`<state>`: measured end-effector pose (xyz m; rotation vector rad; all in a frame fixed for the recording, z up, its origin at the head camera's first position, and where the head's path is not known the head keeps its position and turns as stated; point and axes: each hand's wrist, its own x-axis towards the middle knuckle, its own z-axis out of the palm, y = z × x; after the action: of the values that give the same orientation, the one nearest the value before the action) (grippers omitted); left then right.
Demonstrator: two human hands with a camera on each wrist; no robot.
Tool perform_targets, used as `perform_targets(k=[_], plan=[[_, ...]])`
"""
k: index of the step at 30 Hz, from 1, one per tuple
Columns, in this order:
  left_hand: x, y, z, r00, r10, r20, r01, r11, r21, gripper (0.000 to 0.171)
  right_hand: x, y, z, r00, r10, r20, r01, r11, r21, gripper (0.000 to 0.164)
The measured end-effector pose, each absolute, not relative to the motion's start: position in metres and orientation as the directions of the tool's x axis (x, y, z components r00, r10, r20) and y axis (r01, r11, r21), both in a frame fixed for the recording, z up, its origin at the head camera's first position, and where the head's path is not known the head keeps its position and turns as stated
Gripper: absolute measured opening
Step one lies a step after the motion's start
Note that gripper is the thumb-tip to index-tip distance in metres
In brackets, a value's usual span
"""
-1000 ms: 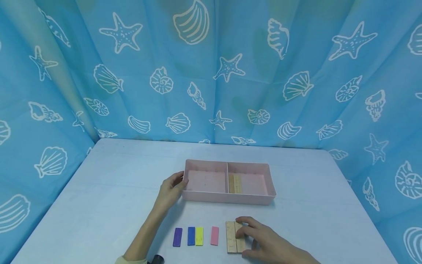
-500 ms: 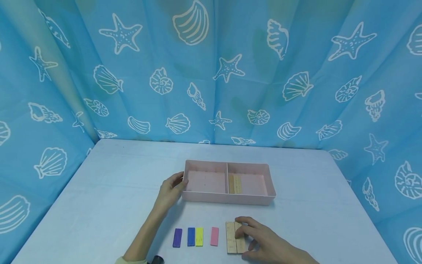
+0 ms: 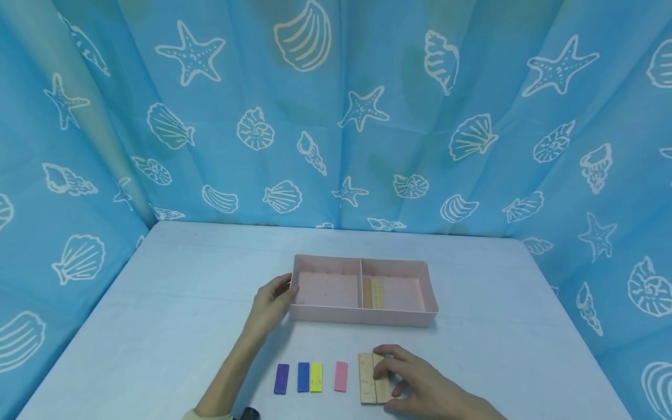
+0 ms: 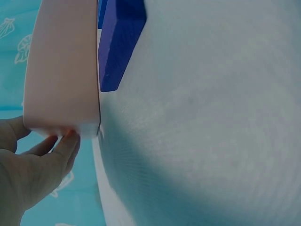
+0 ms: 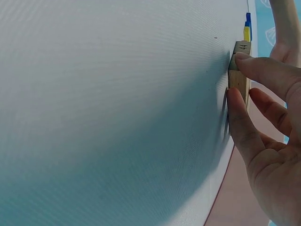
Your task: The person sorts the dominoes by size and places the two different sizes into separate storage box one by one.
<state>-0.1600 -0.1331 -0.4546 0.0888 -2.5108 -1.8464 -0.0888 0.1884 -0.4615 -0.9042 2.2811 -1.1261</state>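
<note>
Pink tray (image 3: pixel 362 317), divided into two compartments, is set crosswise on the white table (image 3: pixel 488 326); its left end is gripped by the left hand (image 3: pixel 269 306). Light wooden pieces (image 3: pixel 374 293) are lodged in the right compartment, beside the divider. Nearer the person, two longer wooden blocks are laid side by side: the left wooden block (image 3: pixel 367 378) is left bare, the right wooden block (image 3: pixel 382 389) is held lengthwise between bent fingers and thumb of the right hand (image 3: pixel 420 382). Further left, in a row, are placed a pink block (image 3: pixel 340 377), then yellow block (image 3: pixel 316 377) and blue block (image 3: pixel 303 377) close together, then a purple block (image 3: pixel 281 379). The table is backed by a shell-printed blue curtain (image 3: pixel 315 105).
</note>
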Motion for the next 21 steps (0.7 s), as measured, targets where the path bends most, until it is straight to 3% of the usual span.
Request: perform_targets(k=[8,21], plan=[[-0.1605,-0.1339,-0.4574,-0.998,-0.053,-0.013,-0.029,0.303,0.952,0.047,-0.0895,0.1891,-0.465,-0.687,-0.723,-0.068,-0.375,0.434,-0.819,0.032],[-0.1619,-0.1345,-0.4578,-0.999,-0.051,-0.01,-0.025,0.303,0.953,0.048,-0.0916,0.1879,-0.4563,-0.725,-0.664,-0.182,-0.241,0.492,-0.836,0.029]])
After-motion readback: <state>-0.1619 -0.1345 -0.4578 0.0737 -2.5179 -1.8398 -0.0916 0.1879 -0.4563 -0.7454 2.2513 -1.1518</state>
